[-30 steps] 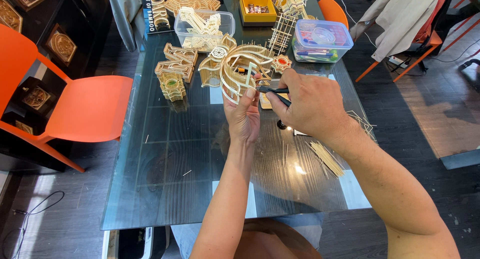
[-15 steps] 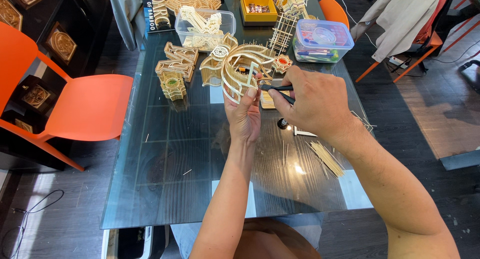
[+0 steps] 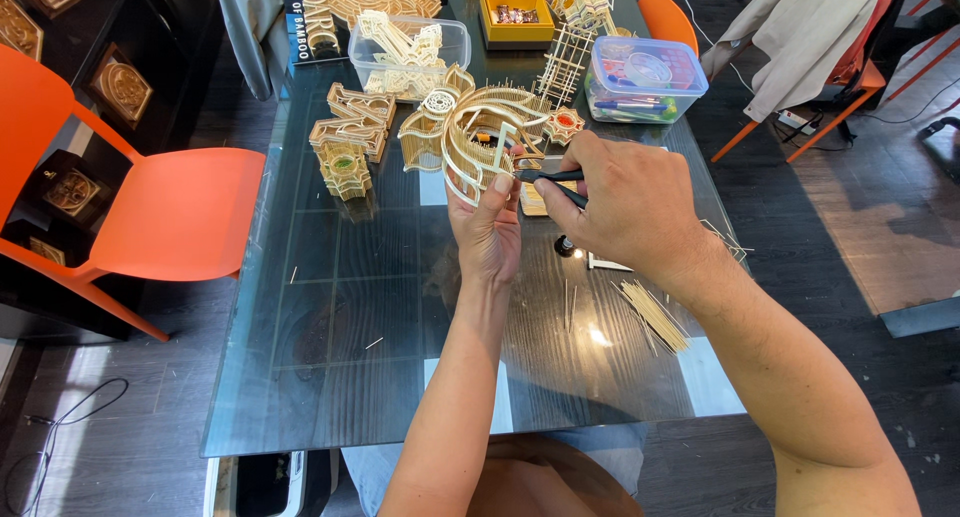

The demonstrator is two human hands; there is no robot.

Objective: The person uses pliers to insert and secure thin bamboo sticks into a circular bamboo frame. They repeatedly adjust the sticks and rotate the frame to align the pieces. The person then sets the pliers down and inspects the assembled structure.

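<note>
bamboo curved model gripped by left hand, right hand pinching black tool vs it, over glass table.

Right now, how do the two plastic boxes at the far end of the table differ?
The clear box is open, without a lid, and holds pale bamboo pieces; the blue-lidded box is shut and holds colourful small supplies. The clear box sits far left, the blue-lidded box far right. Both are see-through and rest on the glass table.
</note>
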